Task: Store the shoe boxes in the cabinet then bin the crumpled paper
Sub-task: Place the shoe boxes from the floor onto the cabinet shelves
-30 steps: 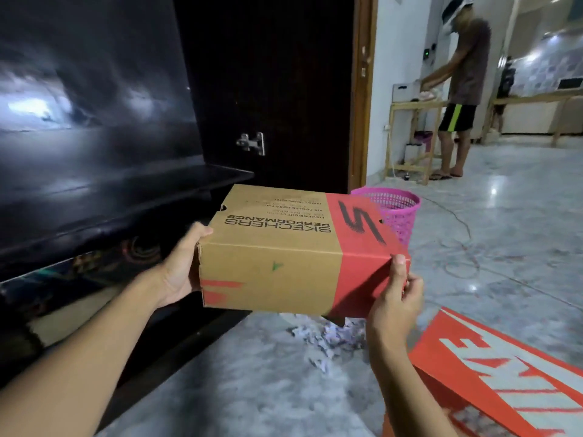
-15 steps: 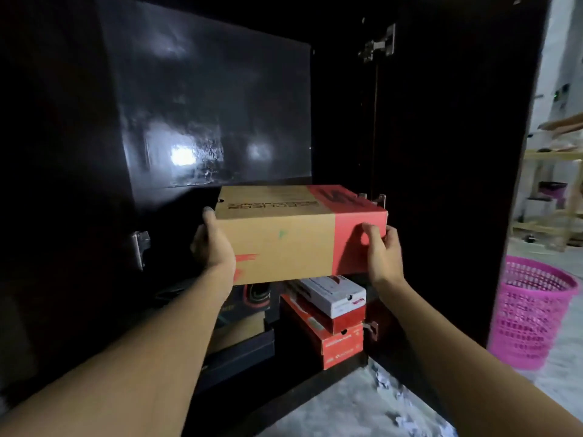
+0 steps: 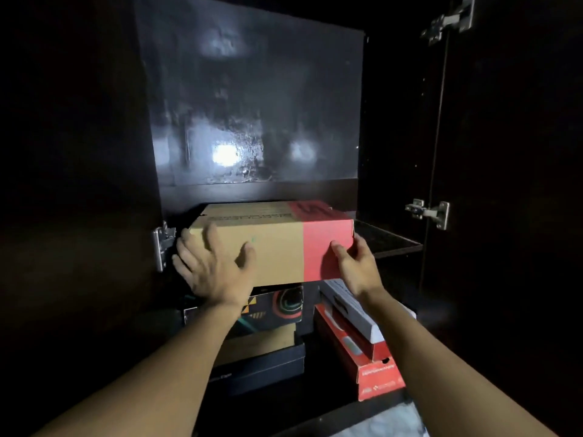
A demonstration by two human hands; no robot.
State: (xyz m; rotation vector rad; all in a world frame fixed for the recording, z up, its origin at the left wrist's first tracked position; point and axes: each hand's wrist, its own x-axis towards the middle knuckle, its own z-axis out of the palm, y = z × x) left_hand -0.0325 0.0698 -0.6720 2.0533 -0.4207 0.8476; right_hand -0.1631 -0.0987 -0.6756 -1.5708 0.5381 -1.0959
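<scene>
- Tan-and-red cardboard shoe box (image 3: 277, 244) sits level at the mouth of the dark wooden cabinet (image 3: 94, 184), on the left part of its middle shelf (image 3: 389, 239). Its near face appears to stand forward of the shelf's front edge. I cannot tell how much of the base is supported.
- Left edge: the box end is just beside the silver hinge (image 3: 162, 244) on the left wall, with very little room there.
- Right edge: I see a strip of bare shelf between the box and the right wall, where a second silver hinge (image 3: 430, 212) is mounted.
- Above the lid: open space up to the glossy black back panel (image 3: 252, 105), which shows two light reflections.
- Below: a black graphic-printed box (image 3: 280, 305) and a tilted white box (image 3: 353, 307) on a red box (image 3: 375, 367), both stacks close under the shelf.
- My left hand (image 3: 214, 266): fingers spread, palm flat on the tan front face near the left corner.
- My right hand (image 3: 356, 263): thumb on the red front face, fingers round the right end, pinching that lower corner.
- Appearance: the body is tan, with a red band over the lid and front at the right end. The lid is closed and its dark print is unreadable. A small green mark shows on the front.
</scene>
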